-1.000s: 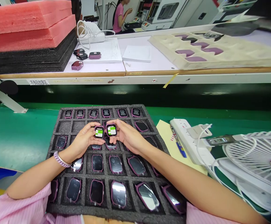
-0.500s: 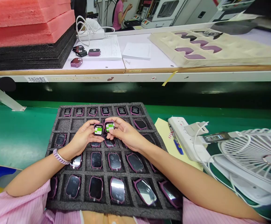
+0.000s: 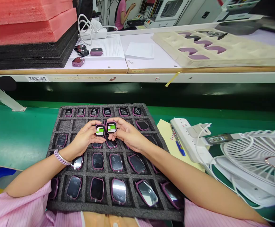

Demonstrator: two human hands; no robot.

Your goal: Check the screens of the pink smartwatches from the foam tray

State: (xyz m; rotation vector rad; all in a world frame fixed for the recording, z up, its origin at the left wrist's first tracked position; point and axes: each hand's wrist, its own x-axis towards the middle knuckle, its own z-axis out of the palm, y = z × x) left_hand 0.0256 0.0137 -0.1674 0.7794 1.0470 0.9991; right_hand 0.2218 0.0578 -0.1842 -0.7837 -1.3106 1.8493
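Note:
My left hand [image 3: 86, 136] is closed on a purple smartwatch case [image 3: 100, 130], thumb and fingers at its edges. A second smartwatch case [image 3: 111, 127] is pinched in my right hand [image 3: 126, 134], close beside the first. Both screens are lit green and white and face up towards me. Beneath my hands lies a dark grey foam tray [image 3: 85, 167] with square compartments. Most visible compartments hold purple watch cases, such as a dark-screened watch [image 3: 97, 161]. The far row of watches [image 3: 107, 111] shows white text. My hands and forearms hide part of the tray.
To the right are a white power strip [image 3: 191, 142], a yellow paper [image 3: 163, 129], a blue pen [image 3: 180, 148] and a white fan [image 3: 265, 160]. Behind, a shelf [image 3: 137, 64] bears stacked foam [image 3: 31, 28], loose watches [image 3: 96, 51] and a cream tray [image 3: 166, 44]. A person [image 3: 121, 14] sits beyond.
My right thumb has come off the screen of the watch in my right hand and now rests lower, at its edge. Both watches stay in nearly the same place.

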